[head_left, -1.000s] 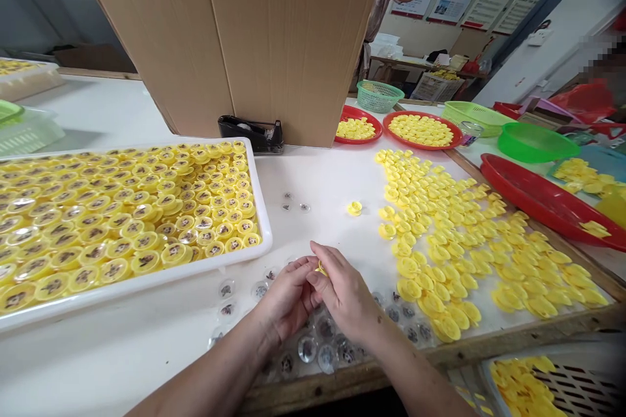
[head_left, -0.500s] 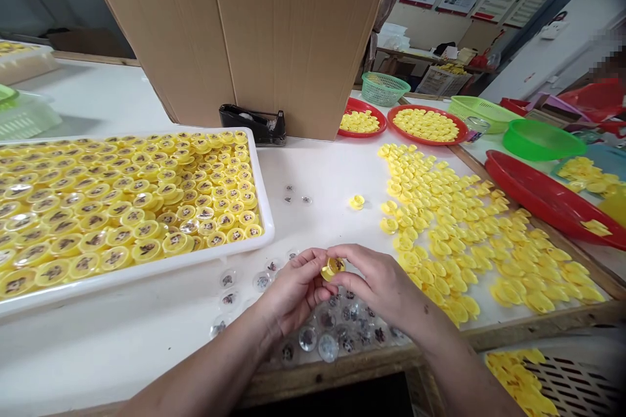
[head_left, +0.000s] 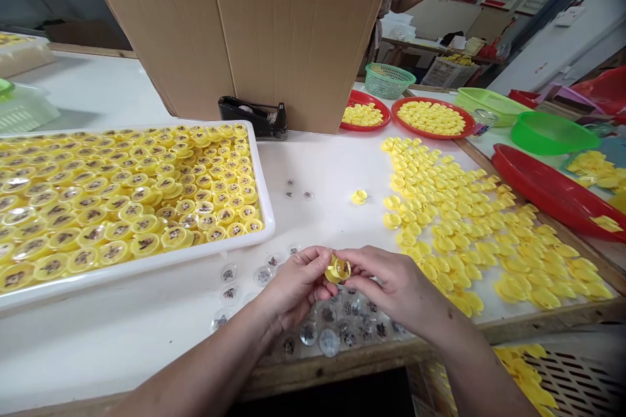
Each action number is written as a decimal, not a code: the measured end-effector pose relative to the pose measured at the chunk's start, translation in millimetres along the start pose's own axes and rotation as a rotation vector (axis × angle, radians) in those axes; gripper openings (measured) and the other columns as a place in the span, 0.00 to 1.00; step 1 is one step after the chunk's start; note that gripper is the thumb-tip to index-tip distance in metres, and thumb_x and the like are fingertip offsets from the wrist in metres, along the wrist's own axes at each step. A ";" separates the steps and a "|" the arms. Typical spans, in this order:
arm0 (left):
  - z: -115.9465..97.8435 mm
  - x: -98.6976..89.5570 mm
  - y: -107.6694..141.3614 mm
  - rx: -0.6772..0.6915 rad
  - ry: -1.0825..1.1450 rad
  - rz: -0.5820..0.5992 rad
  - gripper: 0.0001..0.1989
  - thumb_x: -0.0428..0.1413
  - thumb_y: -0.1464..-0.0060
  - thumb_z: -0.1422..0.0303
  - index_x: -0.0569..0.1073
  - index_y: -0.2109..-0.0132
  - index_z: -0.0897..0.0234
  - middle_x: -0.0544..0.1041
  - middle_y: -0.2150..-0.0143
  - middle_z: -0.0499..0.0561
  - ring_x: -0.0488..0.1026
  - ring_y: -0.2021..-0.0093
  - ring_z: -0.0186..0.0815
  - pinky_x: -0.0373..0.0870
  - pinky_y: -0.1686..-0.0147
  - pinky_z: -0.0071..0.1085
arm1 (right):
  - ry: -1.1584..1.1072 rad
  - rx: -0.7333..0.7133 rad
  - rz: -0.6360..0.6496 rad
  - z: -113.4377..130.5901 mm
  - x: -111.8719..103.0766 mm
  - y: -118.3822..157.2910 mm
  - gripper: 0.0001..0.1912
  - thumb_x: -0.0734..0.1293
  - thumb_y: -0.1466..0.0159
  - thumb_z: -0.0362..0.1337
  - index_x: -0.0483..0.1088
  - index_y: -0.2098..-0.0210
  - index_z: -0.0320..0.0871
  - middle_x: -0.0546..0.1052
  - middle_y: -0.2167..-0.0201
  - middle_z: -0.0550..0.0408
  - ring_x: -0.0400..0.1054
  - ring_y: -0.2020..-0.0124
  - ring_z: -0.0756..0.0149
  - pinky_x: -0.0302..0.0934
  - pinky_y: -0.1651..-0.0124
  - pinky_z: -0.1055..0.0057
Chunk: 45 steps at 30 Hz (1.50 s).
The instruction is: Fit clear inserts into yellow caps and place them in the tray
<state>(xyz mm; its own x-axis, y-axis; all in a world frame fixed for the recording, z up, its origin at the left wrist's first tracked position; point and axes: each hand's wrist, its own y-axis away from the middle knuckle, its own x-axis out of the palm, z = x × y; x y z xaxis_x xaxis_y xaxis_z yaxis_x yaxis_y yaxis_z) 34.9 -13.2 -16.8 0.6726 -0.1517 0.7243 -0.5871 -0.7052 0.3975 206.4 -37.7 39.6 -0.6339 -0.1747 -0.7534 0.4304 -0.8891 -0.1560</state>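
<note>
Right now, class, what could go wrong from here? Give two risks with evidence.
The yellow piece might slip, since the left hand and right hand hold it only with their fingers. Loose clear discs lie below the hands, near the wooden edge, so a few could get knocked off.

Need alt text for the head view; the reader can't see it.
The left hand and right hand hold a yellow piece over clear discs on a white table. A tray of picture-topped yellow discs lies left; loose yellow parts lie right.
</note>
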 end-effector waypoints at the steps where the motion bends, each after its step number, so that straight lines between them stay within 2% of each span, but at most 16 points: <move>1: -0.3 -0.4 0.2 -0.005 0.009 0.014 0.12 0.60 0.48 0.64 0.72 0.61 0.70 0.74 0.72 0.51 0.71 0.80 0.25 0.66 0.83 0.14 | 0.005 0.016 -0.004 -0.2 -0.6 0.6 0.20 0.63 0.40 0.25 0.69 0.51 0.49 0.77 0.61 0.56 0.71 0.60 0.67 0.64 0.58 0.71; 4: -1.5 -1.6 0.9 0.001 0.041 0.056 0.10 0.57 0.45 0.66 0.72 0.59 0.70 0.75 0.69 0.52 0.74 0.76 0.27 0.70 0.79 0.16 | 0.016 0.050 -0.043 -0.3 -1.0 1.2 0.18 0.65 0.40 0.26 0.71 0.53 0.48 0.77 0.63 0.57 0.71 0.62 0.67 0.65 0.60 0.71; 8: -1.7 -1.3 1.7 0.015 0.049 0.059 0.07 0.56 0.44 0.70 0.72 0.59 0.70 0.74 0.67 0.52 0.74 0.74 0.27 0.72 0.76 0.16 | -0.028 0.080 -0.056 3.2 2.1 0.3 0.21 0.65 0.41 0.27 0.69 0.49 0.51 0.77 0.62 0.58 0.71 0.64 0.69 0.66 0.61 0.73; 13: 0.6 -0.9 0.6 -0.001 0.037 0.063 0.07 0.56 0.44 0.69 0.71 0.59 0.70 0.74 0.69 0.52 0.74 0.75 0.27 0.71 0.77 0.16 | -0.076 0.173 -0.086 8.7 6.8 -0.7 0.12 0.66 0.40 0.29 0.72 0.58 0.48 0.78 0.65 0.59 0.72 0.65 0.69 0.65 0.61 0.73; 16: 0.6 -2.7 -0.9 -0.006 0.037 0.061 0.09 0.56 0.44 0.68 0.71 0.58 0.70 0.75 0.68 0.53 0.73 0.76 0.27 0.70 0.79 0.16 | -0.098 0.246 -0.084 9.4 6.2 0.5 0.17 0.67 0.43 0.27 0.69 0.55 0.48 0.78 0.67 0.61 0.72 0.67 0.70 0.66 0.65 0.75; 18: 0.3 -3.7 -1.9 -0.011 0.032 0.049 0.10 0.56 0.44 0.67 0.71 0.58 0.70 0.75 0.69 0.53 0.73 0.77 0.27 0.70 0.81 0.16 | -0.081 0.223 -0.070 9.0 4.7 1.4 0.19 0.66 0.43 0.24 0.68 0.55 0.48 0.77 0.66 0.60 0.73 0.65 0.70 0.67 0.63 0.75; 22: 0.3 -3.4 -2.5 -0.028 0.037 0.014 0.10 0.57 0.45 0.65 0.71 0.61 0.70 0.74 0.73 0.52 0.73 0.79 0.27 0.68 0.83 0.15 | 0.023 0.012 -0.075 9.1 2.5 1.4 0.21 0.61 0.42 0.21 0.68 0.53 0.47 0.73 0.55 0.54 0.68 0.53 0.67 0.65 0.52 0.70; 24: 0.5 -2.7 -1.9 -0.023 0.048 0.009 0.10 0.58 0.46 0.66 0.71 0.62 0.70 0.74 0.73 0.51 0.73 0.79 0.27 0.69 0.82 0.15 | 0.031 -0.039 -0.087 9.3 3.1 0.9 0.21 0.62 0.41 0.22 0.68 0.51 0.48 0.72 0.52 0.52 0.67 0.51 0.65 0.64 0.50 0.68; 29: 1.0 -1.9 0.2 -0.007 0.044 0.039 0.11 0.59 0.47 0.66 0.72 0.61 0.70 0.74 0.71 0.51 0.72 0.78 0.26 0.69 0.81 0.15 | -0.085 0.040 -0.178 3.4 11.1 2.2 0.15 0.67 0.41 0.27 0.70 0.55 0.45 0.73 0.59 0.53 0.71 0.59 0.67 0.69 0.56 0.70; 31: 1.0 -1.7 0.7 -0.004 0.029 0.037 0.12 0.59 0.47 0.65 0.72 0.59 0.70 0.74 0.70 0.52 0.73 0.77 0.27 0.69 0.81 0.15 | -0.131 0.090 -0.225 0.3 14.1 3.0 0.17 0.68 0.43 0.27 0.69 0.55 0.43 0.71 0.56 0.51 0.71 0.61 0.67 0.70 0.57 0.70; 34: 1.0 -1.3 1.0 -0.004 0.019 0.033 0.13 0.59 0.47 0.65 0.72 0.58 0.70 0.75 0.70 0.52 0.73 0.77 0.27 0.69 0.80 0.16 | -0.079 0.107 -0.230 -0.5 13.8 2.8 0.13 0.69 0.45 0.27 0.71 0.60 0.42 0.69 0.52 0.48 0.70 0.57 0.63 0.70 0.57 0.68; 36: 1.2 -1.1 1.0 -0.007 0.021 0.035 0.13 0.59 0.47 0.65 0.72 0.58 0.70 0.75 0.71 0.52 0.73 0.77 0.27 0.69 0.80 0.16 | -0.022 0.102 -0.195 1.5 11.0 2.1 0.12 0.68 0.45 0.26 0.73 0.62 0.43 0.71 0.56 0.50 0.70 0.58 0.63 0.68 0.58 0.68; 40: 1.6 -0.9 0.9 -0.008 0.010 0.039 0.14 0.60 0.48 0.64 0.72 0.59 0.70 0.75 0.71 0.53 0.73 0.77 0.27 0.68 0.81 0.16 | -0.046 0.149 -0.127 6.2 6.4 1.8 0.15 0.67 0.45 0.23 0.72 0.61 0.46 0.74 0.67 0.56 0.69 0.68 0.68 0.66 0.66 0.71; 45: 2.0 -0.8 0.3 -0.001 -0.006 0.049 0.15 0.62 0.50 0.62 0.72 0.61 0.70 0.75 0.72 0.53 0.72 0.79 0.26 0.68 0.81 0.16 | -0.086 0.187 -0.127 8.4 6.6 2.3 0.13 0.67 0.45 0.25 0.72 0.63 0.46 0.75 0.68 0.57 0.70 0.69 0.68 0.66 0.66 0.72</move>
<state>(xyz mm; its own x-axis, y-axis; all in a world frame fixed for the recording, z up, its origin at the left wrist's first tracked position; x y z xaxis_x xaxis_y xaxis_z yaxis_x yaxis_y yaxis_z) 35.1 -14.7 -18.4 0.6456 -0.1897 0.7397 -0.6197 -0.6962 0.3624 197.8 -44.5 39.7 -0.7313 -0.0851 -0.6767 0.2223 -0.9677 -0.1186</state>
